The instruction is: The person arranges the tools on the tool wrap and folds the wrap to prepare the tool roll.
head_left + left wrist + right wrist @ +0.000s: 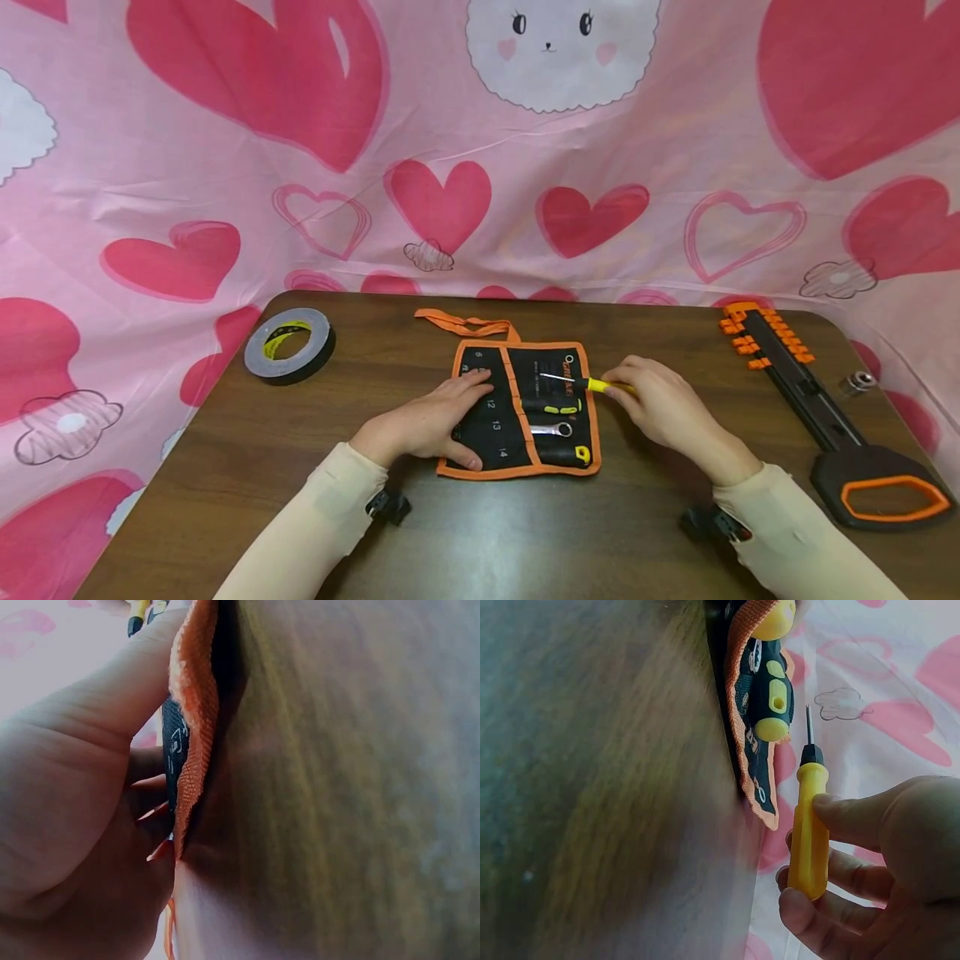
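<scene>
A black tool roll (513, 442) with orange edging and numbered pockets lies unfolded on the table. My left hand (427, 421) rests on its left part, fingers spread and thumb near the lower edge. Over the right part, my right hand (663, 400) grips a small screwdriver (810, 825) by its yellow handle, with the thin shaft pointing left above the roll. The right pockets hold a ring-ended wrench (557, 430), a black-and-yellow handle (551, 407) and another such handle (572, 455) below. A small metal ring end (570, 359) shows near the top.
An orange strap (472, 321) trails from the roll's back edge. At the back left lies a roll of grey tape (262, 348). A long black tool (806, 392) with orange clips and a loop handle lies at the right, beside a metal socket (857, 383). Pink heart-printed cloth hangs behind the table.
</scene>
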The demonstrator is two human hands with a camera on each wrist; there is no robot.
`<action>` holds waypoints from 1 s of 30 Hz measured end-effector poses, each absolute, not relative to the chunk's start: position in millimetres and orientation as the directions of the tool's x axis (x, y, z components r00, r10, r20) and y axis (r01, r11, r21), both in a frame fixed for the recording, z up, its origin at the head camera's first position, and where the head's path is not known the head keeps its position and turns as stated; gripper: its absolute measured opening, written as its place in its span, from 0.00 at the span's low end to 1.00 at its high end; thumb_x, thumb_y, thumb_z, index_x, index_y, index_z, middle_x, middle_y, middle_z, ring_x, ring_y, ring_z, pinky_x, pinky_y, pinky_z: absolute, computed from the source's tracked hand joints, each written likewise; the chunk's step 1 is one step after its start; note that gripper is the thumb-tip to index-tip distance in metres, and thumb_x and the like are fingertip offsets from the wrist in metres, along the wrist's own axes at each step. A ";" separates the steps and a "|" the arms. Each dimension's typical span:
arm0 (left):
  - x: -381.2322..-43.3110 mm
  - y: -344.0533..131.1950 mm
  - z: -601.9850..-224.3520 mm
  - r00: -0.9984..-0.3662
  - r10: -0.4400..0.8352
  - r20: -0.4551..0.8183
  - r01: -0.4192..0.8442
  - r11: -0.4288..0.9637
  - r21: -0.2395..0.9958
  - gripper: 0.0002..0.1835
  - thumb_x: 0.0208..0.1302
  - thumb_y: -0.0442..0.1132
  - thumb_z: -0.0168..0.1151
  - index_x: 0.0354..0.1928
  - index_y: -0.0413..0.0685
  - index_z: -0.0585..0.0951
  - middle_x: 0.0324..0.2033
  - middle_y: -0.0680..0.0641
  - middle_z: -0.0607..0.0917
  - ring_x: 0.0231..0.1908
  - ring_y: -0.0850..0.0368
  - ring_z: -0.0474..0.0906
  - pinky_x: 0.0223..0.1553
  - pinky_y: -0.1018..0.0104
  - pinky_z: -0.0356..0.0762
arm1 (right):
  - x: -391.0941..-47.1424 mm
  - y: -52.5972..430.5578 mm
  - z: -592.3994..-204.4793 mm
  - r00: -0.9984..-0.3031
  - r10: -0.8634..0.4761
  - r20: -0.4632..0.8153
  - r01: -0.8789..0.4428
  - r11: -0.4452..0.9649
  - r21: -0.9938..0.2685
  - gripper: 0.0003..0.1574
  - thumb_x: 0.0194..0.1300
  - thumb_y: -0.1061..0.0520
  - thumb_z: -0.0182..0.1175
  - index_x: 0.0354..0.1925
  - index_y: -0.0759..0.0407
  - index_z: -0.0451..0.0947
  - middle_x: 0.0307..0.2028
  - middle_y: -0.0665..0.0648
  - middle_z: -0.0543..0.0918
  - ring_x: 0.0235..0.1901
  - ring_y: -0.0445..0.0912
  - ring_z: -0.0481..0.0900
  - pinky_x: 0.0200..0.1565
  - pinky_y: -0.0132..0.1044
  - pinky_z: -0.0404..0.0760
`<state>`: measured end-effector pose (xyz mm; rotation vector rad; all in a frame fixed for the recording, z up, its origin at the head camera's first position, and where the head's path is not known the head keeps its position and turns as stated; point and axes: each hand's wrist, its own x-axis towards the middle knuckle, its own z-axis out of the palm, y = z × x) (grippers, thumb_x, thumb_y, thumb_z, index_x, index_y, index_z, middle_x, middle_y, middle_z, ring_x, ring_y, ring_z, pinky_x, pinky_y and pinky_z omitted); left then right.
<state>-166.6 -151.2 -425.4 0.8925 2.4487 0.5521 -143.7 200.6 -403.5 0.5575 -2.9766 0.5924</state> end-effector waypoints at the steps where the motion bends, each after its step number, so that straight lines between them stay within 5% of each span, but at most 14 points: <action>1: -166.5 -151.3 -425.6 -0.675 0.678 -0.291 0.488 0.706 0.513 0.60 0.60 0.58 0.82 0.85 0.45 0.58 0.88 0.47 0.50 0.88 0.46 0.43 0.86 0.43 0.49 | -144.4 199.7 -403.4 -0.933 -0.339 0.120 -0.360 0.861 -0.360 0.10 0.71 0.57 0.72 0.48 0.59 0.91 0.39 0.52 0.87 0.40 0.50 0.83 0.47 0.56 0.84; 30: -166.0 -151.5 -425.9 -0.681 0.672 -0.289 0.483 0.710 0.513 0.61 0.59 0.59 0.82 0.86 0.46 0.57 0.88 0.48 0.49 0.88 0.46 0.42 0.86 0.44 0.48 | -166.3 186.4 -409.0 -0.891 -0.451 0.051 -0.436 0.821 -0.368 0.12 0.70 0.64 0.71 0.51 0.62 0.91 0.45 0.57 0.90 0.48 0.56 0.85 0.58 0.60 0.84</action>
